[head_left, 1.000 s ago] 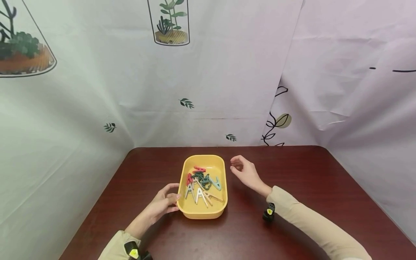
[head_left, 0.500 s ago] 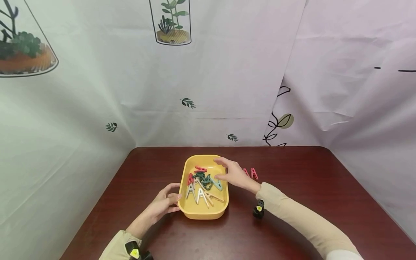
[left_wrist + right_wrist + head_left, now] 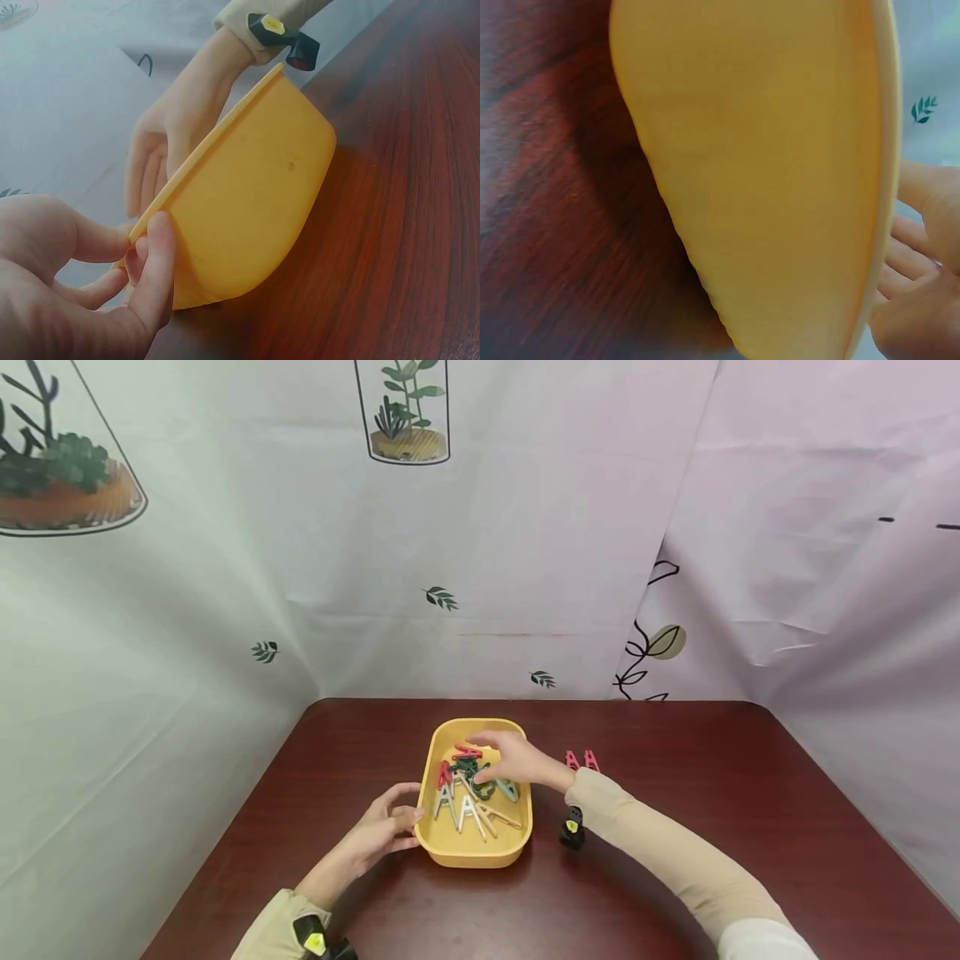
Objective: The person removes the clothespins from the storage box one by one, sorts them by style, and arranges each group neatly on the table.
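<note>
A yellow plastic basin (image 3: 474,861) stands mid-table with several clothespins in it. My left hand (image 3: 378,831) pinches its left rim, thumb and fingers on either side of the wall in the left wrist view. My right hand (image 3: 517,760) reaches over the right rim, thumb and fingers apart above the dark green clips (image 3: 483,791). Its fingertips are close to a red clothespin (image 3: 468,751). Another red clothespin (image 3: 444,773), a grey one (image 3: 444,802), a white one (image 3: 468,814), a beige one (image 3: 501,817) and a light blue one (image 3: 508,790) lie in the basin.
Two red clothespins (image 3: 582,760) stand on the dark red wooden table (image 3: 675,777), right of the basin and just beyond my right forearm. Pale patterned cloth (image 3: 480,552) hangs behind the table and along both sides.
My right hand has moved left from beside the basin to over the clothespins, bringing the two red clothespins on the table into sight. My left hand stays at the rim.
</note>
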Tool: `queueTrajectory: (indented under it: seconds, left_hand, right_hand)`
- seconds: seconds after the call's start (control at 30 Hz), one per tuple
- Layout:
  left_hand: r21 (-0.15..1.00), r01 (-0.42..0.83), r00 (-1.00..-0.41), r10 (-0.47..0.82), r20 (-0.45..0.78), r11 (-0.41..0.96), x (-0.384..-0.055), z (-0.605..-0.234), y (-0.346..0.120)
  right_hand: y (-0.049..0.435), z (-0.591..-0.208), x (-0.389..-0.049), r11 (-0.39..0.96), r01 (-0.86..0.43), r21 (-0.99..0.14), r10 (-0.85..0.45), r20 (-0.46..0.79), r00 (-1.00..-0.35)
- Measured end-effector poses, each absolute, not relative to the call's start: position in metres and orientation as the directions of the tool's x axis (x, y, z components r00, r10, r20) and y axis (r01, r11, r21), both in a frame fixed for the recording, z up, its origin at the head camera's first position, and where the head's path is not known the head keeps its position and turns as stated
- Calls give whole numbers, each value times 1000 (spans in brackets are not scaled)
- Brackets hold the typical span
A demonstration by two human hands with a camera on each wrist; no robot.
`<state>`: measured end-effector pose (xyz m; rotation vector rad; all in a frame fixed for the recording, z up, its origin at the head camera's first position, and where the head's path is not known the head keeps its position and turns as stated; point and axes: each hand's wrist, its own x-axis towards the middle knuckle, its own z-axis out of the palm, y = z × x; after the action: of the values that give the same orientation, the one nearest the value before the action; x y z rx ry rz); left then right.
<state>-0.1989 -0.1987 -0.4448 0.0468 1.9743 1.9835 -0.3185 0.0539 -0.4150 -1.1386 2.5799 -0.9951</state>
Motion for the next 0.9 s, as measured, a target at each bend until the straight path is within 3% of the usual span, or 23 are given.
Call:
queueTrajectory:
  seconds: [0.2, 0.43, 0.67, 0.9]
  left_hand:
    - [977, -212, -940, 274, -204, -1, -199, -445, -199]
    - [977, -213, -938, 282, -204, -5, -199, -445, -199]
    - [977, -212, -934, 293, -203, 0, -198, -445, -200]
    - [978, -211, -935, 291, -201, -1, -199, -446, -201]
  right_hand:
    - [42, -415, -326, 464, -611, -641, -741, 98, -665]
    - [26, -422, -334, 541, -617, -572, -736, 32, -676]
    - [14, -430, -337, 512, -626, -588, -775, -2, -632]
    - [4, -433, -334, 559, -609, -563, -759, -52, -649]
